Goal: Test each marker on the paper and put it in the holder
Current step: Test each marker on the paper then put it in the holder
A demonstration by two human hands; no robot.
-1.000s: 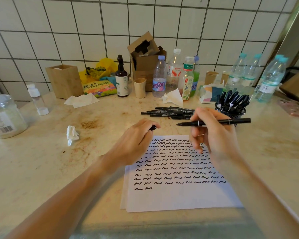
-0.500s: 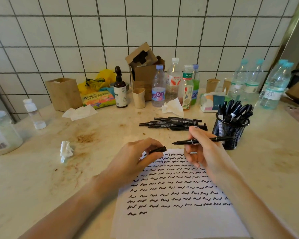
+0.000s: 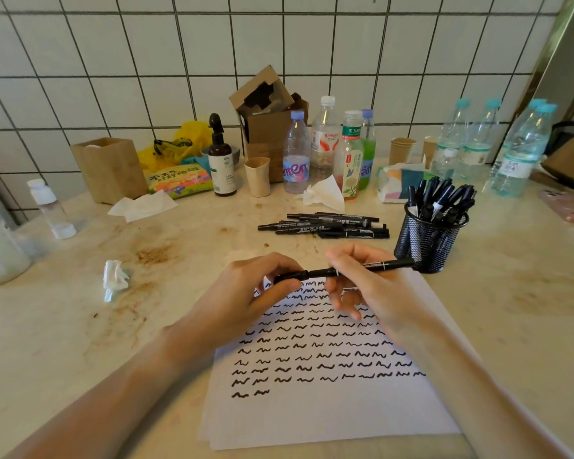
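White wall tiles are seen behind a stained desk (image 3: pixel 527 293). One marker (image 3: pixel 345 270) is held level above the paper (image 3: pixel 328 415), long axis left to right, cap end toward the left. Its cap end is pinched in the left hand (image 3: pixel 242 303); its barrel is gripped by the right hand (image 3: pixel 375 293). Loose markers (image 3: pixel 325 224) are laid lengthwise beside the holder (image 3: pixel 426 240). Wavy black marks are noted on the paper. Bottle labels cannot be read with certainty.
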